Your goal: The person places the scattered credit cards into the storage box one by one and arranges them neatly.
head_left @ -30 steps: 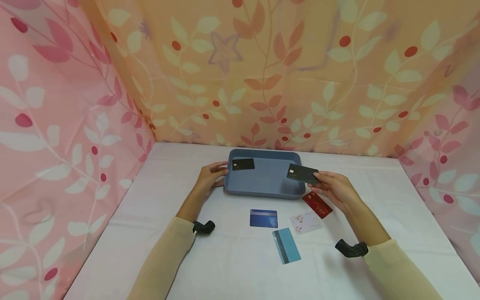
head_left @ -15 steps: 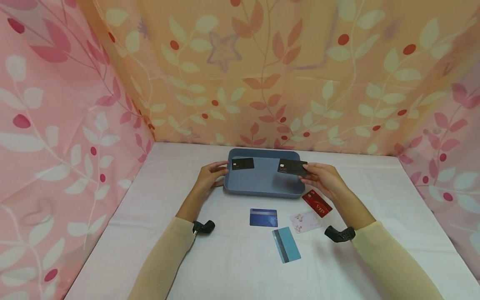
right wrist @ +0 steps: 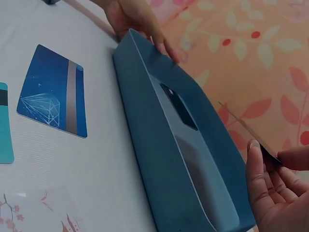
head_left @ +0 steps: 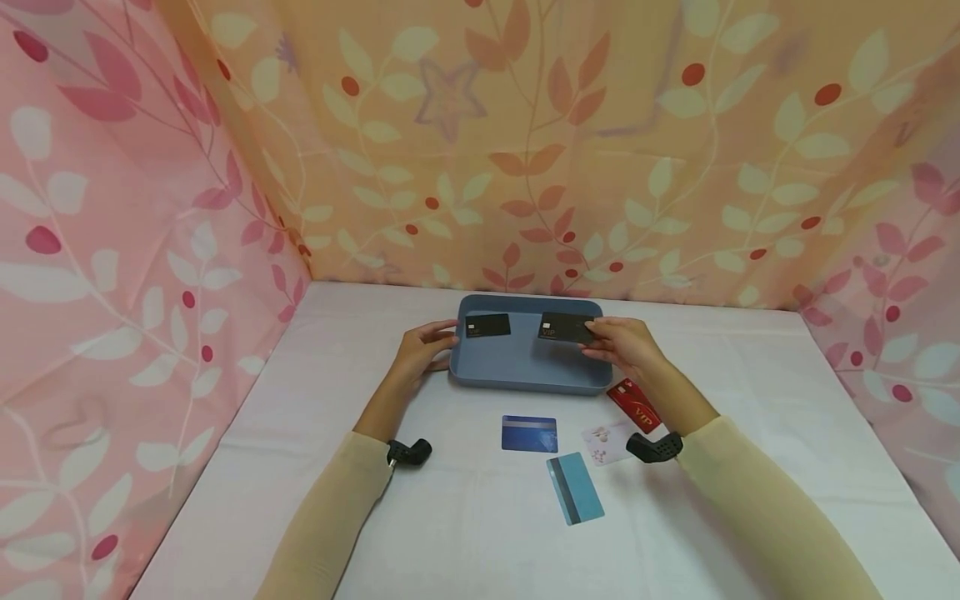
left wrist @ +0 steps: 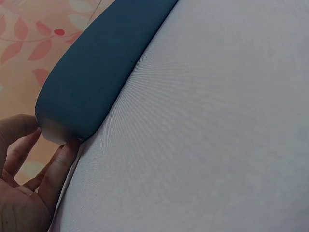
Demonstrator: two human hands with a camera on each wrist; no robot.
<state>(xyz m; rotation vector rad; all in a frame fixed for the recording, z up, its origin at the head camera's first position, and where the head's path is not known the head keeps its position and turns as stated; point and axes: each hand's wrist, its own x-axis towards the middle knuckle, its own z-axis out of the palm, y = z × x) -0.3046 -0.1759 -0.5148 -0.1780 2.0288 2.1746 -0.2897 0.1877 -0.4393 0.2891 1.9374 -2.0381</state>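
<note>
Our R hand pinches a black plastic VIP card by one end (prob. to keep its face clear) above a blue-grey rectangular tray; our L hand, fingers spread, touches tray's end, prob. steadying.

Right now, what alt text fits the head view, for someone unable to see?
A person's right hand holds a black VIP card over a blue-grey tray containing another black card; the left hand holds the tray's left end. Four other cards lie on the white cloth.
</note>
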